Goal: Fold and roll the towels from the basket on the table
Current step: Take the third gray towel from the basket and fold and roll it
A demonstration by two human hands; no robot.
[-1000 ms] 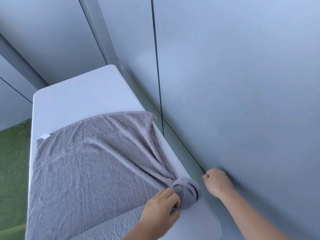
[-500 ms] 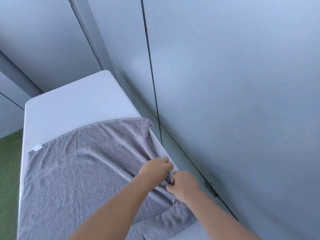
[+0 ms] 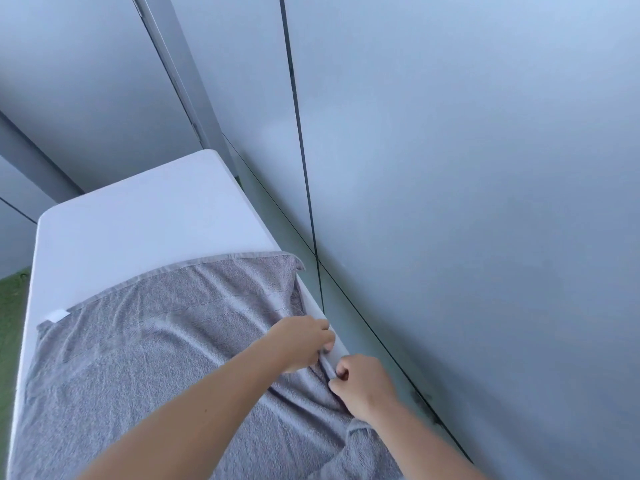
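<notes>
Grey terry towel [image 3: 156, 368] lies spread over the near part of the white table [image 3: 138, 216]. Its hemmed far edge runs slantwise across the top, with bare tabletop beyond it. The cloth reaches almost to the table's left edge, meets the right edge, and runs out of the bottom of the view. A small white label [image 3: 57, 315] sticks out at the towel's far left corner. The far right corner curls up a little at the table's right edge.

Your left hand [image 3: 301, 342] reaches across the towel to the table's right edge. The back of the hand is up and the fingers are curled down, fingertips pinching a ridge of towel there. Your right hand [image 3: 363, 384] sits just beside it, nearer you, knuckles up. Its fingers and thumb are curled round the same bunched fold. The two hands are close together, with the gathered cloth between them.

Creases fan out from that spot over the towel, toward the far edge and the left. Below your right wrist a loose flap of towel is heaped at the near right side of the table.

The table stands close along a grey panelled wall [image 3: 467, 202] on your right, with dark seams crossing the panels. A strip of green floor covering [image 3: 7, 323] shows past the table's left edge.
</notes>
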